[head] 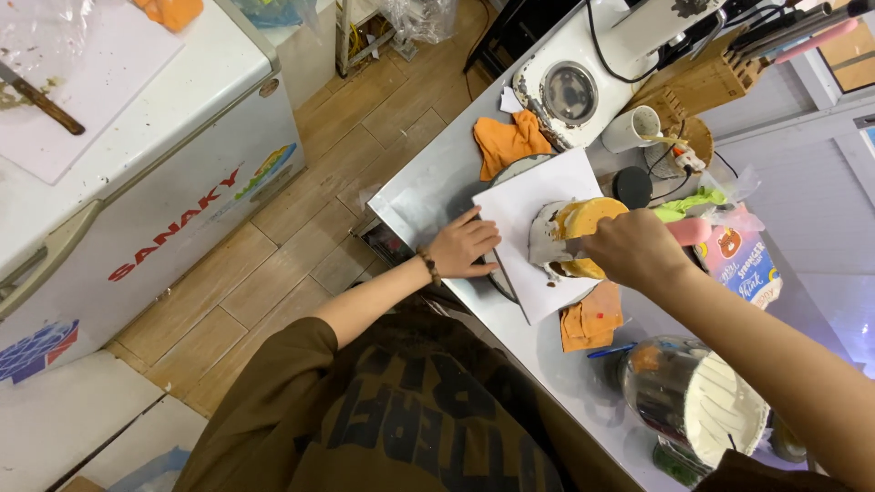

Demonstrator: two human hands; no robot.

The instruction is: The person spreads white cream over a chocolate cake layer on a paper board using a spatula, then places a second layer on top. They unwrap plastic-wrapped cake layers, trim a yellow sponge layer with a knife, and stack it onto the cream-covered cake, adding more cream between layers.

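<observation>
A round yellow cake (583,223), partly coated in white cream, stands on a white square board (530,205) over a dark turntable. My right hand (635,248) is closed on a flat metal scraper (550,246) pressed against the cake's near side. My left hand (463,244), with a bead bracelet at the wrist, rests fingers spread on the left edge of the board and turntable.
On the steel counter (428,187) lie orange cloths (510,141) (591,319), a steel bowl of white cream (706,401), a white cup (631,128), a round scale (570,91) and a knife block (706,77). A white chest freezer (155,173) stands left, across a wood floor.
</observation>
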